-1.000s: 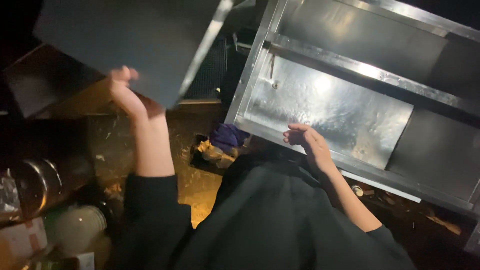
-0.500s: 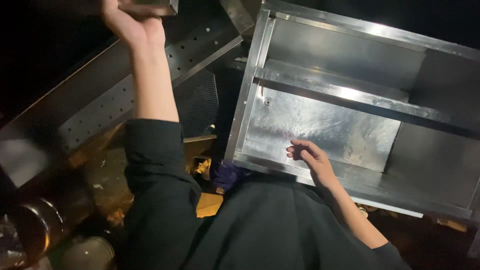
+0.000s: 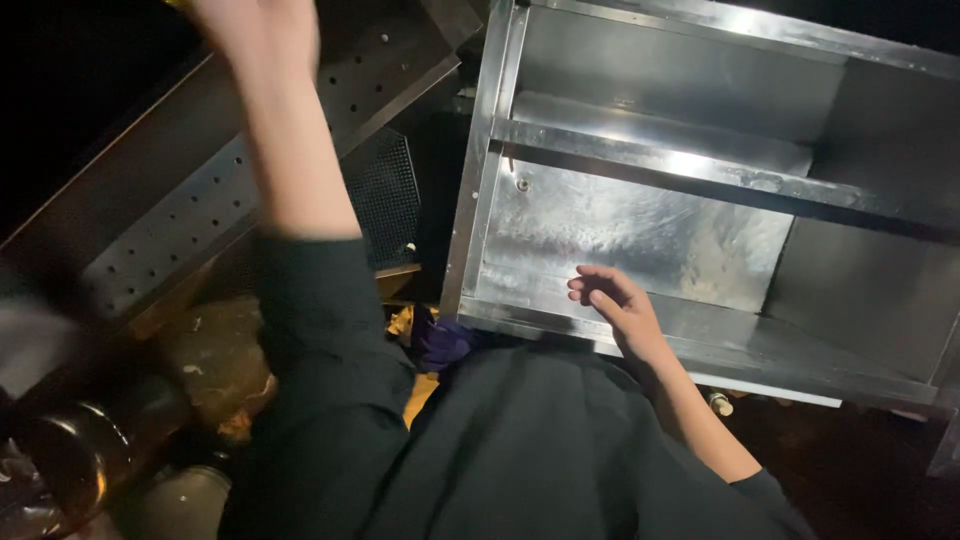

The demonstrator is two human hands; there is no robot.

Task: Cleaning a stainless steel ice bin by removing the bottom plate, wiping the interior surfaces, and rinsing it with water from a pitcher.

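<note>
My right hand [image 3: 612, 305] rests with loosely curled fingers on the steel cabinet's [image 3: 640, 225] lower ledge, grasping nothing. My left hand [image 3: 258, 28] is raised, blurred; I cannot tell its grip.

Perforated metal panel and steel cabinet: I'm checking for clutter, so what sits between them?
In the head view, a dark mesh grille stands between the perforated metal panel and the steel cabinet; below it lies a purple item.

Open-fronted, box-shaped shiny sheet-metal cabinet [image 3: 640, 230] fills the upper right of the frame, seen tilted. A flat cross rail spans its interior. The lower front edge is touched by the right hand [image 3: 615, 305], fingers curled.
</note>
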